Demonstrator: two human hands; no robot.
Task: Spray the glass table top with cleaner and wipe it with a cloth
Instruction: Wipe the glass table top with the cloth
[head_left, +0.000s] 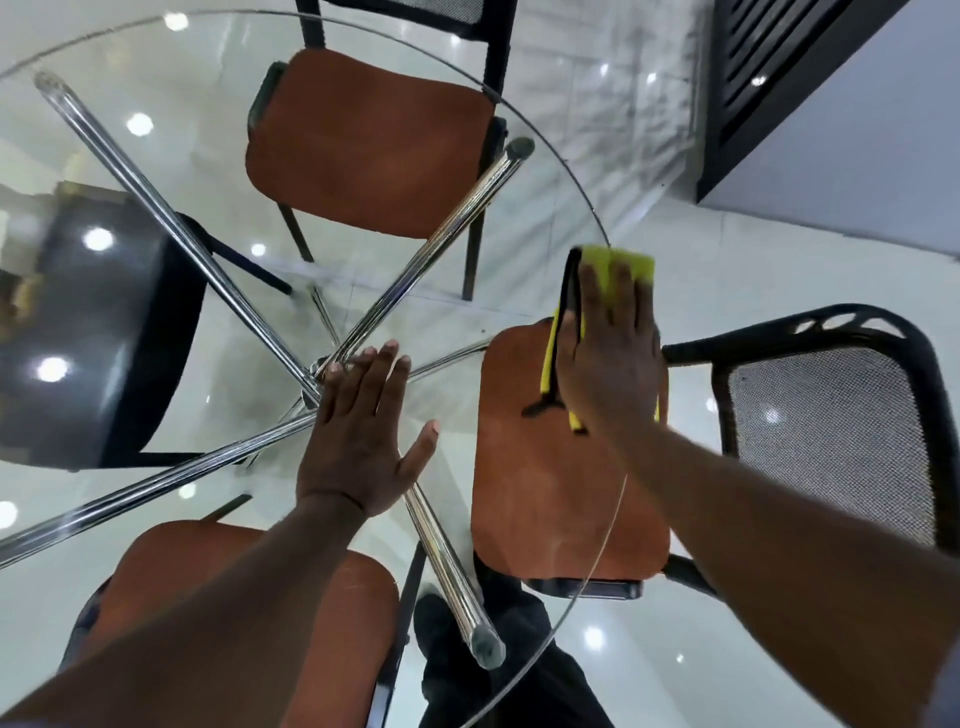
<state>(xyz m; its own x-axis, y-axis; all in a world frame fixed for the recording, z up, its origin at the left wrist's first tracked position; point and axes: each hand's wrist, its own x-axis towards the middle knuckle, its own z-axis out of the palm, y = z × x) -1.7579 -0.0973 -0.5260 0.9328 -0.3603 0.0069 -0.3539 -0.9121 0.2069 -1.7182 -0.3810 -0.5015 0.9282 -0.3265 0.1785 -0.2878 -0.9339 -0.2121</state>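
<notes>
The round glass table top (208, 156) fills the view, with crossed chrome legs (171, 228) showing through it. My right hand (613, 358) lies flat on a yellow cloth with black edging (631, 262), pressing it onto the glass near the right rim. My left hand (358, 436) rests flat on the glass near the middle, fingers spread, holding nothing. No spray bottle is in view.
Orange-seated chairs stand under the table at the far side (369, 140), at the right (561, 493) and at the near left (249, 597). The right chair's black mesh back (826, 441) sticks out beyond the rim. A dark cabinet (769, 78) stands at upper right.
</notes>
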